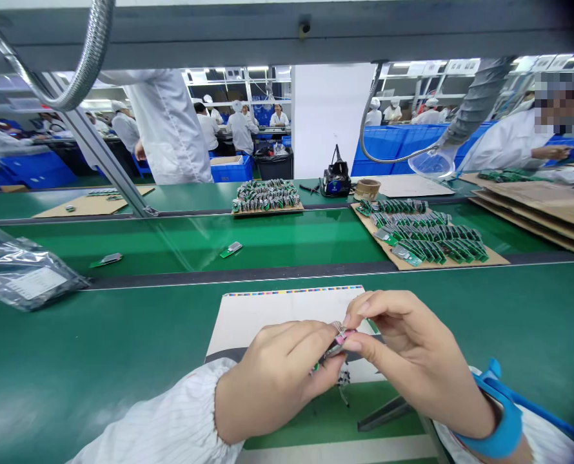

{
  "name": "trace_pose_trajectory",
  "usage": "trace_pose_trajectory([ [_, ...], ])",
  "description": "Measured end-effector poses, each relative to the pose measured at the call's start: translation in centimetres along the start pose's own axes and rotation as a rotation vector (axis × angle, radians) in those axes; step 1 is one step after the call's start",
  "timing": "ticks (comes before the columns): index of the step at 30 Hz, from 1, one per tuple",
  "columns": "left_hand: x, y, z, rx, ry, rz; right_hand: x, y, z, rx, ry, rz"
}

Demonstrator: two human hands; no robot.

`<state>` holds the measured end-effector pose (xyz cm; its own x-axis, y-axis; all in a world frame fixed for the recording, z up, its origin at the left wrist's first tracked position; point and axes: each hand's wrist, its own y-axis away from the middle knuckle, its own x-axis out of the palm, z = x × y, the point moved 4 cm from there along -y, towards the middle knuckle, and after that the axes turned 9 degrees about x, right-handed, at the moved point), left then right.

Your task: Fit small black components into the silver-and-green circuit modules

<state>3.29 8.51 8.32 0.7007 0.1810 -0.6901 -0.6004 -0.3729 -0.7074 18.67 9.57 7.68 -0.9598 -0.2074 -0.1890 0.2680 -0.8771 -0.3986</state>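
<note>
My left hand [280, 367] is closed on a small circuit board [334, 350] with a metallic casing, mostly hidden by the fingers. My right hand [415, 354] meets it from the other side, thumb and fingers pinching a small part with thin metal leads [338, 327]. Something pink shows between the fingertips. Both hands are over a white printed sheet [277, 316] on the green bench. Below them lies a bunch of small dark components with leads [344, 377], partly covered. Behind my right fingers a green board edge [373, 326] peeks out.
Across the belt [180, 241] lie two single boards. Rows of boards fill a cardboard sheet [497, 260] at right and another farther back. A silvery bag [30, 274] rests at left. Stacked cardboard [543, 200], a tape roll [367, 189] and hanging ducts surround the bench; co-workers are beyond.
</note>
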Motion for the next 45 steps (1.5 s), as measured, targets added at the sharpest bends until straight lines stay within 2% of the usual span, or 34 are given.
trace_pose_trajectory([
  [6,0.3,-0.1,1.2,-0.109,0.131,-0.018,-0.6,-1.1,-0.9,0.071,0.130,0.070],
  [9,0.9,-0.6,3.9,-0.281,0.197,0.060,-2.1,-1.9,-1.1,0.112,0.123,0.024],
  [11,1.0,-0.7,7.5,-0.457,0.118,0.113,-4.1,-2.6,-1.2,0.119,0.173,-0.081],
  [12,0.8,-0.6,9.8,-0.552,0.007,0.133,-5.4,-3.0,-1.4,0.148,0.258,-0.135],
  [14,0.2,-0.1,14.8,-0.690,-0.205,0.145,-8.0,-3.7,-2.4,0.303,0.583,-0.198],
  [16,-0.1,0.9,19.6,-0.766,-0.293,0.137,-10.2,-4.3,-4.5,0.556,0.973,-0.123],
  [18,-0.1,2.2,23.7,-0.836,-0.362,0.162,-11.8,-4.8,-6.6,0.685,1.143,-0.045],
  [20,0.4,3.5,26.4,-0.872,-0.396,0.209,-12.5,-5.2,-8.8,0.766,1.220,0.032],
  [22,1.2,4.5,27.9,-0.877,-0.400,0.267,-12.6,-5.4,-10.7,0.842,1.283,0.114],
  [25,2.7,5.1,28.8,-0.862,-0.372,0.348,-12.4,-5.4,-12.5,0.913,1.348,0.216],
  [29,3.9,5.2,29.4,-0.858,-0.317,0.407,-12.4,-5.0,-13.5,0.948,1.371,0.301],
  [34,3.9,5.3,30.0,-0.899,-0.247,0.365,-12.6,-5.2,-13.9,0.889,1.366,0.302],
  [36,3.5,5.3,29.9,-0.928,-0.198,0.322,-12.0,-5.4,-13.5,0.829,1.361,0.275],
  [38,2.9,5.0,29.4,-0.955,-0.133,0.254,-10.3,-5.6,-12.7,0.730,1.337,0.253],
  [40,2.2,4.6,28.6,-0.974,-0.050,0.159,-7.2,-5.5,-11.7,0.588,1.268,0.280],
  [42,1.6,3.9,27.3,-0.983,0.059,0.056,-3.2,-5.0,-10.9,0.433,1.136,0.395],
  [45,1.0,2.9,25.0,-0.975,0.267,-0.047,2.1,-3.6,-10.8,0.302,0.976,0.545],
])
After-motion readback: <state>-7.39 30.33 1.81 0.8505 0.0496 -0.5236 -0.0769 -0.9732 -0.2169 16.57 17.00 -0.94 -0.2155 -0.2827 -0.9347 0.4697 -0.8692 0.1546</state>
